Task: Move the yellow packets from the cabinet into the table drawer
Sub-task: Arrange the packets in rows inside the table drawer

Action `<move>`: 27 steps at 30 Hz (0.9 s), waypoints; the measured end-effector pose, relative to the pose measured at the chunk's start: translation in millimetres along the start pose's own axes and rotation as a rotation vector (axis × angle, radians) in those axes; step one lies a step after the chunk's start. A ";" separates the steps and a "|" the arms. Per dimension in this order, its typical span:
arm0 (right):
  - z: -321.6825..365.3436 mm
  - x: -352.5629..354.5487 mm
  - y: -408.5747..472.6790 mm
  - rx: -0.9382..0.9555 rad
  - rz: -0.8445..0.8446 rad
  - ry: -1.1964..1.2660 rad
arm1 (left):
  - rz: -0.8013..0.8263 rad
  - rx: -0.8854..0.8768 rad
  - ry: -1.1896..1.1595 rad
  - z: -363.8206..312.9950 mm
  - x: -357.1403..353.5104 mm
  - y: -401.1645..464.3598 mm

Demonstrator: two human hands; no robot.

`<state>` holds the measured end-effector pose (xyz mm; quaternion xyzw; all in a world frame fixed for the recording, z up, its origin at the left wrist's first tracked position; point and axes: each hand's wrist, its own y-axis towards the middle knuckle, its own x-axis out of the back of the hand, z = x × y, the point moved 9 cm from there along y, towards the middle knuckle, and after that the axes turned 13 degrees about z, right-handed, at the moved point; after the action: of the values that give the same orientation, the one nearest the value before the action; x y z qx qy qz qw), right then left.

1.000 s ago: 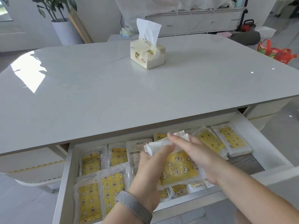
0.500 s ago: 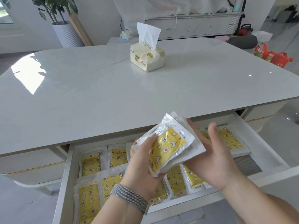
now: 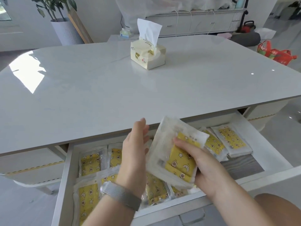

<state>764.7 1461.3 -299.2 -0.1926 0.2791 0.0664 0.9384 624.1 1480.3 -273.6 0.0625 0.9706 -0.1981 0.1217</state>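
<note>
The white table drawer (image 3: 276, 162) stands pulled out below the tabletop edge, with several yellow packets (image 3: 90, 162) lying flat inside it. More yellow packets (image 3: 229, 141) lie stacked at its right side. Above the drawer's middle, my right hand (image 3: 203, 167) grips a small stack of yellow packets (image 3: 172, 154) in clear wrappers, tilted on edge. My left hand (image 3: 135, 150), with a grey band on its wrist, hovers just left of the stack, fingers straight and apart, holding nothing.
A tissue pack (image 3: 147, 53) stands on the white table (image 3: 81, 88). Behind are a potted plant (image 3: 65, 30), a low white cabinet (image 3: 195, 23) and red bags (image 3: 276, 53) on the floor. The drawer's right end shows bare grey bottom (image 3: 242, 167).
The stack has passed from my left hand to my right hand, which now grips it alone. My left hand has let go and opened beside it.
</note>
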 end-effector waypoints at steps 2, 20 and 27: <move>4.8 -4.0 1.4 -0.046 0.043 -0.148 | 0.146 0.161 0.072 13.8 -9.1 4.8; -0.7 0.6 12.8 -0.342 0.111 -0.626 | 0.141 0.233 0.087 50.7 -34.8 -3.6; 24.2 35.3 15.0 -0.383 0.199 -0.595 | 0.200 0.248 0.157 47.4 -35.7 3.9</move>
<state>802.8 1485.3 -304.8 -0.3092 -0.0064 0.2616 0.9143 669.1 1462.3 -308.0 0.1884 0.9342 -0.2976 0.0560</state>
